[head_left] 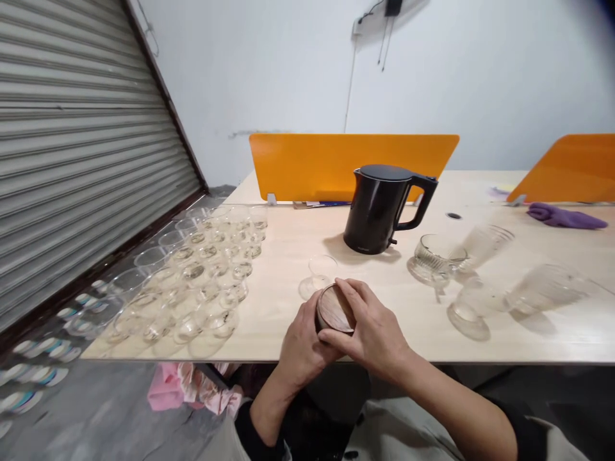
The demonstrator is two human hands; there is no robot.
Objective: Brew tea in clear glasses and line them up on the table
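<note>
Both my hands are wrapped around a small round wood-grain container (336, 308) at the table's front edge. Its round top faces up toward me, and my fingers hide most of its side. My left hand (307, 346) supports it from the left. On the other side my right hand (372, 326) grips it, with fingers over the far rim and the thumb across the near rim. Just behind the container stands a small clear glass (321, 269). Farther back is a black electric kettle (379, 208), its handle turned to the right.
Several clear glasses (192, 272) crowd the table's left end. To the right are a ribbed glass cup (435, 256) and glasses lying on their sides (542, 291). An orange divider (302, 166) stands behind, and a purple cloth (567, 216) lies far right. Several jars (43, 371) are on the floor.
</note>
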